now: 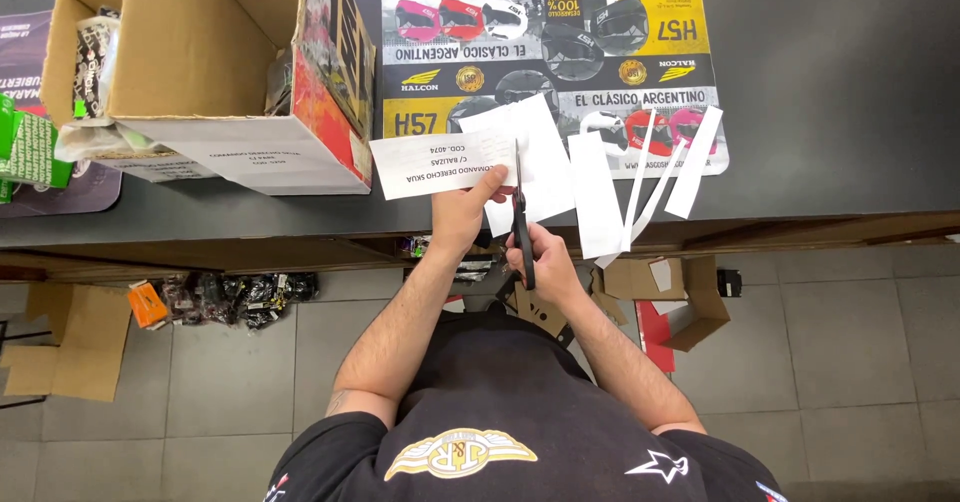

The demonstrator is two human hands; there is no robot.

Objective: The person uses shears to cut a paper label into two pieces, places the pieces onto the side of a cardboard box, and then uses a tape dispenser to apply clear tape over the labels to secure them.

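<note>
While left hand point(462, 212) pinches white printed label point(432, 164) — scissors point(521, 220) mid-cut

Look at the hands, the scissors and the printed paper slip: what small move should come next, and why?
Probably close the scissors and push the cut a little further up. The right hand holds them with the blades set into the white printed slip, which the left hand pinches just beside the blades. The slip looks only partly cut, while several finished white strips lie on the mat.

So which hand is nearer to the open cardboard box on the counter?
Left. The left hand holds the white label just right of the cardboard box; the right hand grips the scissors farther right, nearer the cut paper strips.
</note>
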